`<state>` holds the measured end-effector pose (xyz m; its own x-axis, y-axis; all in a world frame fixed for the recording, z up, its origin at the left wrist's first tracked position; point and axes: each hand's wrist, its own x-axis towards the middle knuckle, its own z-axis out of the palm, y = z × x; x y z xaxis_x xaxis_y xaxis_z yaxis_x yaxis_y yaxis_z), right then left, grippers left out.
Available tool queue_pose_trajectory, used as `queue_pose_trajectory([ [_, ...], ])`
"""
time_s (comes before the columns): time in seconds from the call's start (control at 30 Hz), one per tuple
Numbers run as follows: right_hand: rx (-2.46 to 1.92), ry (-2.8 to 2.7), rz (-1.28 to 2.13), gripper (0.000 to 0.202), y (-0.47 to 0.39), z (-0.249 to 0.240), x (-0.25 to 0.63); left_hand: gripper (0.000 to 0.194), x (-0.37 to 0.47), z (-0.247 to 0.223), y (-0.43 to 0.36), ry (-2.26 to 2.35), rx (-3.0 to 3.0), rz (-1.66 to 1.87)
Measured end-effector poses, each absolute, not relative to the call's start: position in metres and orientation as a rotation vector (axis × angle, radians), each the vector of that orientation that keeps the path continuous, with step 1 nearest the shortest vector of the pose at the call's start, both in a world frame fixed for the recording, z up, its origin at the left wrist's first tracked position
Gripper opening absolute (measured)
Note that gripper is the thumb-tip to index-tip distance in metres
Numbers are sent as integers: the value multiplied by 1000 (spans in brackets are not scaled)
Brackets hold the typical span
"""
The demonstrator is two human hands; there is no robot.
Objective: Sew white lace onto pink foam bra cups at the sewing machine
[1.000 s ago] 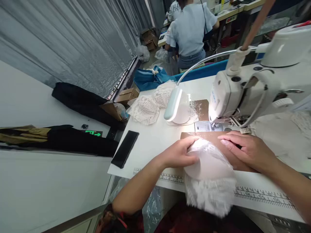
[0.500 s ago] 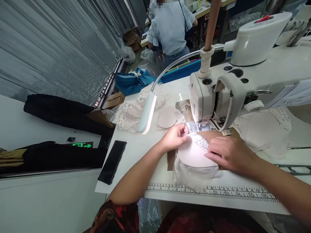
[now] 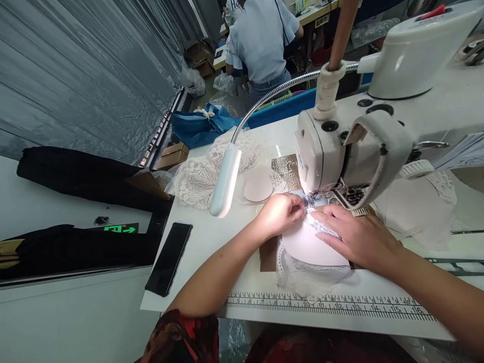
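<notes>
Pressing flat, the right hand point(image 3: 357, 237) now lies on the lace-edged cup point(image 3: 312, 249), moved farther under the sewing machine point(image 3: 340, 146). Its far edge is pinched by the left hand point(image 3: 282, 213).

needle probably hidden behind sewing machine point(image 3: 340, 146) head.

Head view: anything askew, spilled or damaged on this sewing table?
Nothing looks damaged or spilled. One oddity: the black phone lies at the table's left edge, one corner seemingly overhanging. Both hands hold the lace cup at the needle.

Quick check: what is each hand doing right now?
Left hand: pinching the lace edge of the white padded lace-trimmed cup by the white sewing machine.
Right hand: open, flat on the cup.
</notes>
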<state>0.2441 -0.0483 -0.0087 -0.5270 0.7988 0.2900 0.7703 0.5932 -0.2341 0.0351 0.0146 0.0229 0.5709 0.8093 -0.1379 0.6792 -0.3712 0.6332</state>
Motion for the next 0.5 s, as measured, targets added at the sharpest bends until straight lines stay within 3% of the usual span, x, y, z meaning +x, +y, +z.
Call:
queue_pose_trajectory([
  [0.13,-1324,-2502,54,27,-48,-6,240,18,38,33,-1,1365,2467,263],
  [0.27,-1381,-2495,11,31,-50,-13,241,29,38,29,-24,1081,2703,275],
  [0.5,-1486,-2480,-23,41,-49,-26,245,52,29,5,-26,1039,2781,185],
])
